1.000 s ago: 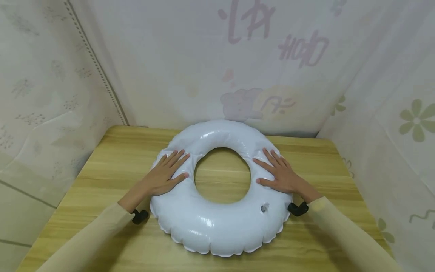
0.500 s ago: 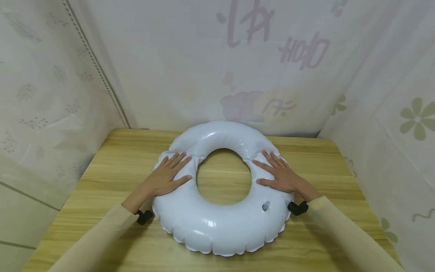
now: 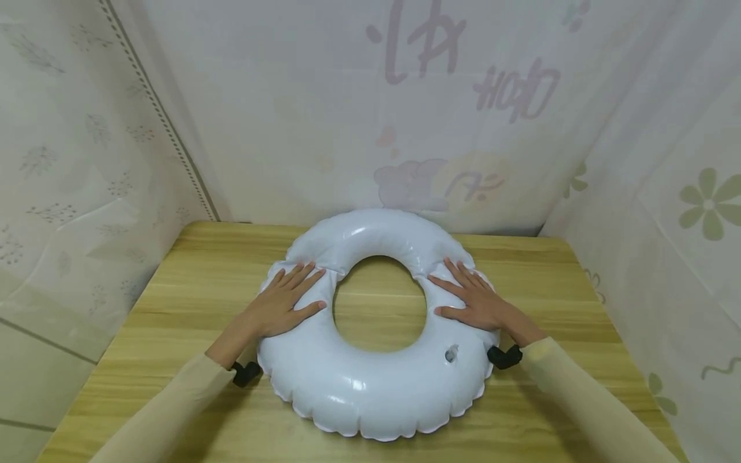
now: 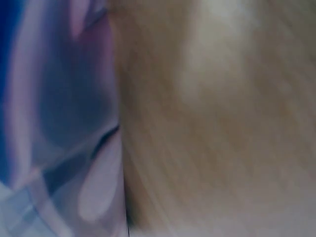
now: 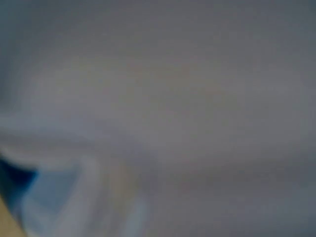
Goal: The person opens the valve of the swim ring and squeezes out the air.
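Note:
A white inflated swim ring [image 3: 370, 392] lies flat on the wooden table, its scalloped seam toward me. My left hand [image 3: 283, 305] rests spread on the ring's left side, and the vinyl dents and creases beneath it. On the opposite side my right hand [image 3: 475, 302] presses down with straight, parted fingers. A small clear valve [image 3: 451, 353] shows on the ring's near right part. In the left wrist view the ring's seam edge [image 4: 101, 182] appears close up beside the wood. The right wrist view is blurred and filled by the ring's pale surface [image 5: 173, 98].
The wood-grain table [image 3: 173, 289] shows around the ring and through its hole. A printed pale curtain [image 3: 324, 116] hangs behind the table, with more patterned cloth at both sides. Black wrist cameras sit at the left cuff [image 3: 246, 373] and right cuff [image 3: 505, 356].
The left hand and the ring shifted slightly right in the view, then settled. The creases by the left fingers are a little deeper. Both hands stay on the ring.

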Demonstrator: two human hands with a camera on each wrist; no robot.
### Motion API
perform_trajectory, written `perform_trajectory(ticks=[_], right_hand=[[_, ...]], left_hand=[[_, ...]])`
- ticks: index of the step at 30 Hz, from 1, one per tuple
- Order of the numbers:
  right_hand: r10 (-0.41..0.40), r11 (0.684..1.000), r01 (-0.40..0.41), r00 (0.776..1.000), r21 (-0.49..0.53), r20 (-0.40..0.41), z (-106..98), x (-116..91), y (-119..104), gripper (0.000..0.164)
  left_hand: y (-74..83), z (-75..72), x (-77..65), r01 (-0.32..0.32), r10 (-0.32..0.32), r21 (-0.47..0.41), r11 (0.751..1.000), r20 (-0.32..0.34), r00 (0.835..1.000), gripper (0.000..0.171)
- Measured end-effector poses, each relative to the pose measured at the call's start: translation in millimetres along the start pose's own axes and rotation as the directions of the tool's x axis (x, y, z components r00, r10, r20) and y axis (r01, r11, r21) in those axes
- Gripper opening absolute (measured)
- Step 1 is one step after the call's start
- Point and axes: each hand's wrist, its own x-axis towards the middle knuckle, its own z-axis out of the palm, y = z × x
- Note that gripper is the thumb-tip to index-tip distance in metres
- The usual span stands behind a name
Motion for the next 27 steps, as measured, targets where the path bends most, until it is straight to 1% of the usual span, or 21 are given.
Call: perform_trajectory(ticks=[6, 14, 22, 27], right_hand=[[0.0, 1.0, 0.0, 1.0, -0.003, 0.0, 1.1, 0.0, -0.9, 0.075], [0.004, 1.0, -0.004, 1.0, 0.02, 0.012, -0.9, 1.1, -2.8, 0.073], [0.009, 1.0, -0.01, 1.0, 0.029, 0.011, -0.7, 0.4, -1.5, 0.074], [0.004, 1.0, -0.004, 1.0, 0.019, 0.014, 0.2, 2.5, -0.8, 0.074]], left_hand=[[0.1, 1.0, -0.8, -0.006, 0.006, 0.002, 1.0, -0.019, 1.0, 0.075], [0.9, -0.6, 0.0, -0.013, 0.013, -0.006, 1.0, -0.03, 0.999, 0.074], [2.9, -2.4, 1.0, -0.013, 0.013, -0.014, 1.0, -0.009, 1.0, 0.074], [3.3, -2.7, 0.1, -0.002, 0.002, -0.01, 1.0, 0.001, 1.0, 0.073]])
